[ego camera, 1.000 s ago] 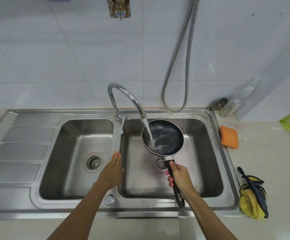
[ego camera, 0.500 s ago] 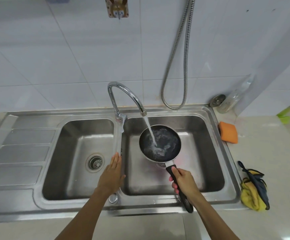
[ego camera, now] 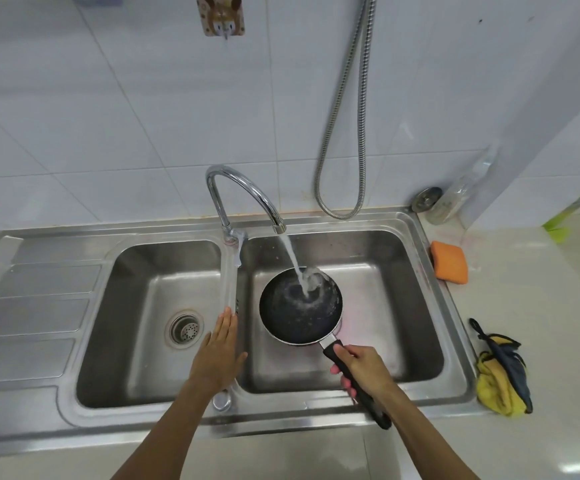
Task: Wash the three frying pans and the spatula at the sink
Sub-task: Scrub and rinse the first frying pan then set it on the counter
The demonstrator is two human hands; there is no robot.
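Note:
A small black frying pan with a black handle hangs over the right basin of the steel double sink. My right hand grips its handle. Water runs from the curved chrome faucet onto the pan's far inner rim and foams there. My left hand lies flat, fingers together, on the divider between the two basins and holds nothing. No other pan and no spatula are in view.
An orange sponge lies on the counter right of the sink. A yellow and dark blue cloth sits at the right edge. A metal hose hangs on the tiled wall. A clear bottle leans in the corner. The left basin holds only its drain.
The pan has come down and toward me in the right basin, so the stream now hits its far rim instead of its left side. My left hand stayed on the divider.

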